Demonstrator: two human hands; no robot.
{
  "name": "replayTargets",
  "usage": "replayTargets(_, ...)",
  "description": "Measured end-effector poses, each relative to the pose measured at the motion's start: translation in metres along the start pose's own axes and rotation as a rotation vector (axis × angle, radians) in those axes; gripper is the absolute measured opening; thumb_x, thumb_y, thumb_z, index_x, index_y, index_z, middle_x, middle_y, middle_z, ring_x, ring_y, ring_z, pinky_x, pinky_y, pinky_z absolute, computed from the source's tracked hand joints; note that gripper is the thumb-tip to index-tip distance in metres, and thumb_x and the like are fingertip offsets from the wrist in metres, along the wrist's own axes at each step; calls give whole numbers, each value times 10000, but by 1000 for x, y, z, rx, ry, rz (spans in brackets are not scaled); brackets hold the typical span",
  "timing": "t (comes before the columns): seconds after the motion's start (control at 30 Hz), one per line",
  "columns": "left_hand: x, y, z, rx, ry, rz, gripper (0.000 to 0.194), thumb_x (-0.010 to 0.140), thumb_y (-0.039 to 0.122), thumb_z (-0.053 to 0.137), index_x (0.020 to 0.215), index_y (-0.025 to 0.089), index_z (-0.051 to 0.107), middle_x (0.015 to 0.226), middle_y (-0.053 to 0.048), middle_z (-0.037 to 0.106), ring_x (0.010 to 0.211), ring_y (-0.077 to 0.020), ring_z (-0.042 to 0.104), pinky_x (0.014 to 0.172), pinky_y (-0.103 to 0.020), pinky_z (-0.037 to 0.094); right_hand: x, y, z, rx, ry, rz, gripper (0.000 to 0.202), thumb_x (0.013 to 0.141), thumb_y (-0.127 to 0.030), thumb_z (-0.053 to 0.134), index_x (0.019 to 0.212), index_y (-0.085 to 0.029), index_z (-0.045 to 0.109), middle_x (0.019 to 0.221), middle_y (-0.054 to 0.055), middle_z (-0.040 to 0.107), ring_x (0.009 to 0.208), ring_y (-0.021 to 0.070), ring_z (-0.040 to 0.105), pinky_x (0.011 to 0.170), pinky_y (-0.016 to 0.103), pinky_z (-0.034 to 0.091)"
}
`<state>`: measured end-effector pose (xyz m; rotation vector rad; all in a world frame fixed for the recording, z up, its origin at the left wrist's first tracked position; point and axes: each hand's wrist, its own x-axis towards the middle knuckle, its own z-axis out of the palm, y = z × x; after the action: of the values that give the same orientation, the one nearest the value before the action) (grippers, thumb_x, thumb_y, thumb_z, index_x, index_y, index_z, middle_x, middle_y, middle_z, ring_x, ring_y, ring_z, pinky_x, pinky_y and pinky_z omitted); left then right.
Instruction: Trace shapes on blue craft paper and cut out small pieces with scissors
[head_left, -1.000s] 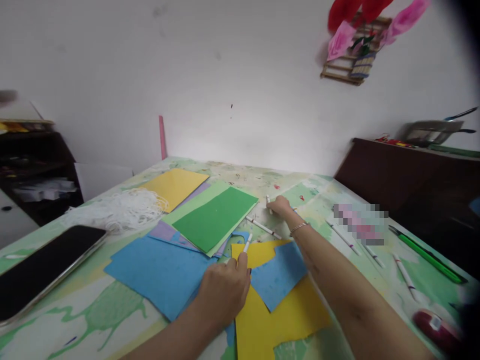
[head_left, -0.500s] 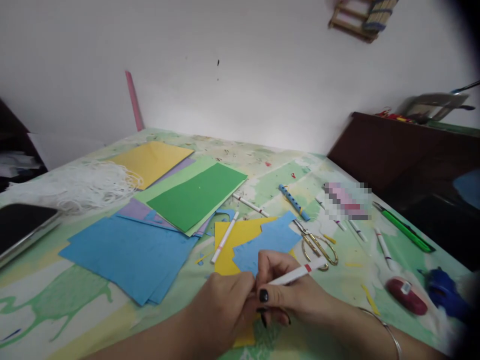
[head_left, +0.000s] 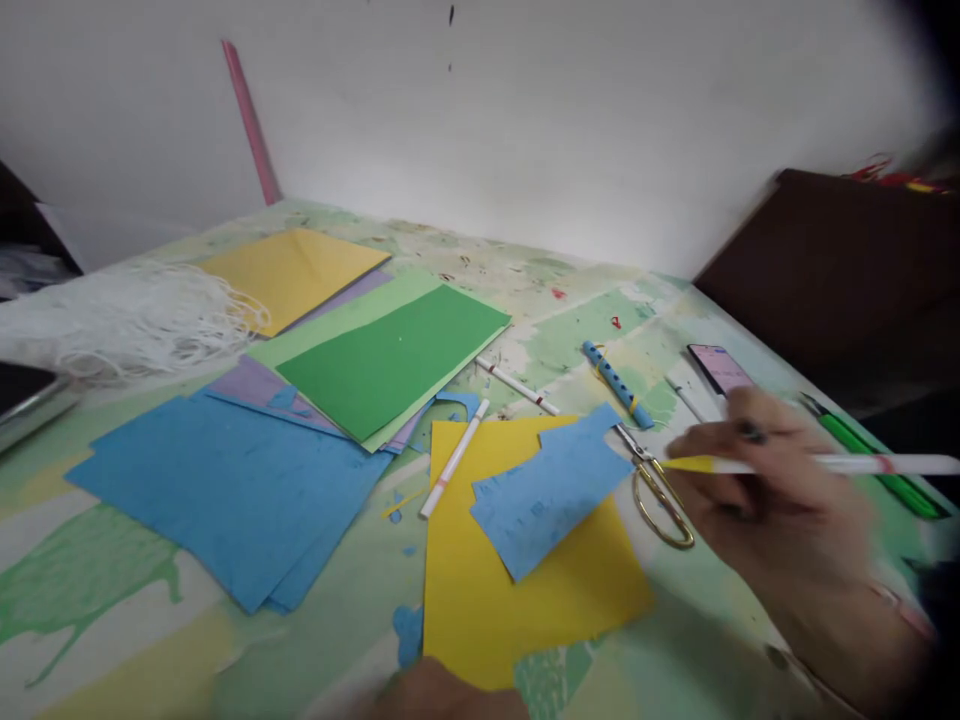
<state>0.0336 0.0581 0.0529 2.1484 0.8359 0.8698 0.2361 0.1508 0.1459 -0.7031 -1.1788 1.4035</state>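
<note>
At the right, my right hand (head_left: 787,510) is closed on a white pen (head_left: 847,464) with a red band; a yellow tip or strip shows at its left end. Gold-handled scissors (head_left: 664,505) lie just left of these fingers. Only a blurred part of my left hand (head_left: 442,692) shows at the bottom edge, its fingers hidden, near the yellow sheet (head_left: 480,600). Cut blue paper (head_left: 551,490) rests on that sheet, and a white marker (head_left: 455,458) lies across its left edge.
Blue sheets (head_left: 232,480) and green sheets (head_left: 397,360) lie at the left, beside white string (head_left: 142,320). A blue rolled tube (head_left: 616,385), a phone (head_left: 718,368) and a green cutter (head_left: 877,460) are at the right.
My hands have come apart. My right hand has moved right with the pen; my left hand has dropped toward the bottom edge. The camera view has shifted, uncovering the yellow sheet.
</note>
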Motion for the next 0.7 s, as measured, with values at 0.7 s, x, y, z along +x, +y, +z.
replayTargets(0.7, -7, -9, 9, 917, 287, 213, 303, 910, 151, 332, 885, 113, 632, 1084, -46, 655, 1013, -204, 612, 1089, -402, 252, 15, 56, 2, -643, -374, 226, 158, 758, -205, 618, 633, -166, 530, 558, 19, 600, 472, 93, 461, 423, 208, 344)
